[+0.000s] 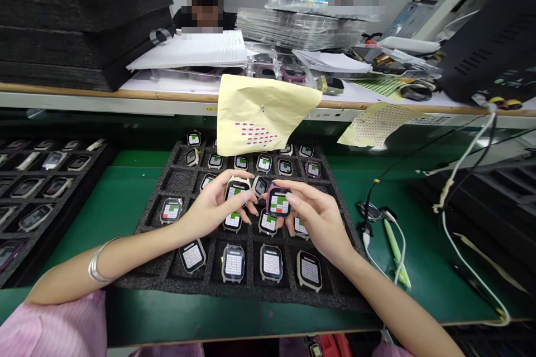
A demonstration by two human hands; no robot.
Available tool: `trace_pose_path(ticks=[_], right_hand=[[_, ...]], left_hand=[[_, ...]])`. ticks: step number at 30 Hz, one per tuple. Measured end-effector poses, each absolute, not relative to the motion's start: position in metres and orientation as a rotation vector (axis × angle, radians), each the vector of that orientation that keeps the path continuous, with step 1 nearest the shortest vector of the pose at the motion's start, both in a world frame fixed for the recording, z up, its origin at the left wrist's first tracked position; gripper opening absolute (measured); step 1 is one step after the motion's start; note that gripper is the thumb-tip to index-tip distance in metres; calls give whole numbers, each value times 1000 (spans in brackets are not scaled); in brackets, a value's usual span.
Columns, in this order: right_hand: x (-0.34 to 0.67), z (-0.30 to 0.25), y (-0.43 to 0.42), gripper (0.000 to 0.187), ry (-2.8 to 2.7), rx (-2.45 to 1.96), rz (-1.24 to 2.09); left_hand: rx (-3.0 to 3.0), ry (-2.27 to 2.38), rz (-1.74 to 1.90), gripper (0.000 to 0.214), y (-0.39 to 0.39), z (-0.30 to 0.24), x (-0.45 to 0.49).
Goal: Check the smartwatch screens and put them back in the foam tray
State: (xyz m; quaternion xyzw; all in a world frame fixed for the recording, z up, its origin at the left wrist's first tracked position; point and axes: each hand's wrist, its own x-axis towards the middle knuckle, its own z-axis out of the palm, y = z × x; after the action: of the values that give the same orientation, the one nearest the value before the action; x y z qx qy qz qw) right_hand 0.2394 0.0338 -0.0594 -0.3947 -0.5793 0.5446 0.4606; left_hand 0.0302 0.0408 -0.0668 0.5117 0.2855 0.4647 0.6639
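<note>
From the head view, taking the middle of the foam tray (268, 293) as the clock's centre and twelve as away from me, my left hand (215, 201) grasps a pale watch (238, 192) just toward eleven o'clock. My right hand (318, 215) grips a purple watch (278, 202) toward one o'clock. Both are held above the tray with their lit screens facing up, a thumb over each front and fingers curled about the casing. A darker watch (260, 186) sits between them; I cannot tell whether my left fingers support it.

I judge each one light and rigid, small enough for one hand. The glossy front will likely be slick and easily smudged or scratched, so the rim of the casing is the surest place to take hold; no straps show on the two I hold.

The casings are rounded rectangles, flat-faced and smooth. The tray is black, grainy foam cut into square pockets, probably soft enough to cushion more such watches. Under it, the bench (125, 178) is smooth green. At nine o'clock stands another foam tray (69, 201); at twelve hangs a creased yellow sheet (259, 106) printed with red arrows; near four o'clock lie a slim green pen (395, 251) and loose, pliant cables (444, 209).
</note>
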Motion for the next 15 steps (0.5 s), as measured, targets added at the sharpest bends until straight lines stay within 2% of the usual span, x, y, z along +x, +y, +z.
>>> trace_pose_path(ticks=[6,11,15], right_hand=[[242,-60,31,43,-1407,-842,1482],[236,-57,28,45,-1411,-854,1476],[237,-55,26,47,-1435,-888,1462]], left_hand=[[1162,669,1034,30,43,-67,30],[1122,606,1051,53,42,-68,29],[1117,623,1042,56,40,-68,30]])
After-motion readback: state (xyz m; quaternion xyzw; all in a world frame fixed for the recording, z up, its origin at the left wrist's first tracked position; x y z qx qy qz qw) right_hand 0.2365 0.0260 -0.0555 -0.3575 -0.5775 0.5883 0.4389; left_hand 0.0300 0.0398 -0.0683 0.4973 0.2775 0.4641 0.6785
